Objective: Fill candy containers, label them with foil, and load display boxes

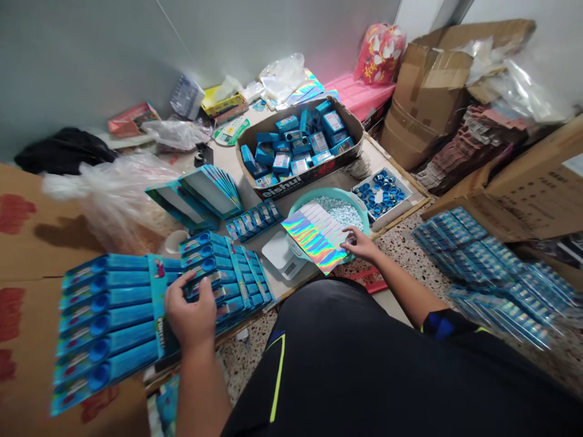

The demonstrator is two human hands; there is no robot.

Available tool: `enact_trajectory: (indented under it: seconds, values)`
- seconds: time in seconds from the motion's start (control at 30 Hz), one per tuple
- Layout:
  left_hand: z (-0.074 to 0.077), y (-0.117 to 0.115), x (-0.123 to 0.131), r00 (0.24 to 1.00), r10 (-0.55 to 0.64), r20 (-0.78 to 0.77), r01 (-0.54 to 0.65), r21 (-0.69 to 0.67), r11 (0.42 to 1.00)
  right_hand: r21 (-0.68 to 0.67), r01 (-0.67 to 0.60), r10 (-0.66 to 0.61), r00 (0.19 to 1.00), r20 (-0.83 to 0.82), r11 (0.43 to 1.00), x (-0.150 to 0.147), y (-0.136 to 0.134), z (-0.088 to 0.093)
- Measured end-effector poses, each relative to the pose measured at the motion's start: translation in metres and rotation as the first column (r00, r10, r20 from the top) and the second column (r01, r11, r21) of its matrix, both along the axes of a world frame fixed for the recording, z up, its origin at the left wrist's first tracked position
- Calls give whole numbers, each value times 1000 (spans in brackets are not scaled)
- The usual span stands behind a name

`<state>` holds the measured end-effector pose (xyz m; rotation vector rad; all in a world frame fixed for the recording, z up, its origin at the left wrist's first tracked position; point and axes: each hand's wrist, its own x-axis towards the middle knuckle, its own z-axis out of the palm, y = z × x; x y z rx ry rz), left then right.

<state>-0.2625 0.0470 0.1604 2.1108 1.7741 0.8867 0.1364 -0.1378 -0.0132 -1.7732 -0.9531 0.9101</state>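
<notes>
While the basin (364,212) holds pellets (341,212), the left hand (190,312) is spread; right hand (361,245), I can't tell.

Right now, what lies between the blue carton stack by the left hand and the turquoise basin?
In the head view, a white flat-topped device, with small blue cartons beyond it.

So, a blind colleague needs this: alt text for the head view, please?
A person's left hand is at rows of blue packs, the right hand at the edge of a shiny rainbow sheet over a turquoise bowl of small pale pieces. Behind sits a carton of small blue boxes.
</notes>
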Motion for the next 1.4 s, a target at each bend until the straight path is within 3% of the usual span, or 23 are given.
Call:
enact_trajectory:
  seconds: [0.17,0.3,0.37,0.47,0.53,0.6,0.67,0.73,0.93,1.0,1.13,1.2,1.33,1.4]
  values:
    - [15,-10,13,999,9,-36,1,250,968,27,39,-39,999,-2,999,-4,1,24]
    - [36,-31,34,996,32,-83,2,377,926,183,-111,80,982,168,977,-21,19,80]
    - [43,-40,46,994,-104,-20,105,330,938,251,-241,186,957,222,938,-31,37,118]
    - [52,-50,61,948,-302,103,288,131,949,325,-467,418,884,210,822,-55,64,174]
    - [57,-54,65,894,-392,217,408,-33,912,361,-592,570,802,178,720,-77,78,201]
    - [61,-56,64,828,-419,374,506,-175,844,392,-670,666,727,169,631,-101,87,218]
    - [62,-56,57,777,-386,497,561,-271,782,424,-690,687,701,191,586,-122,92,224]
    - [61,-56,48,760,-346,550,572,-313,758,452,-674,663,717,214,583,-139,95,225]
    - [52,-52,19,751,-198,630,497,-343,797,451,-629,610,765,209,634,-168,103,224]
    - [48,-49,12,773,-205,601,469,-323,822,441,-596,571,795,206,671,-178,107,221]
    - [42,-43,4,779,-138,612,376,-278,884,413,-386,357,922,148,825,-195,116,213]
    - [39,-41,4,717,-39,696,322,-281,904,395,-301,267,954,140,868,-203,117,210]
    - [33,-34,7,417,171,893,276,-304,912,380,-267,274,961,38,885,-222,112,213]
    - [31,-30,9,318,246,916,293,-342,893,371,-254,299,952,-69,893,-233,111,215]
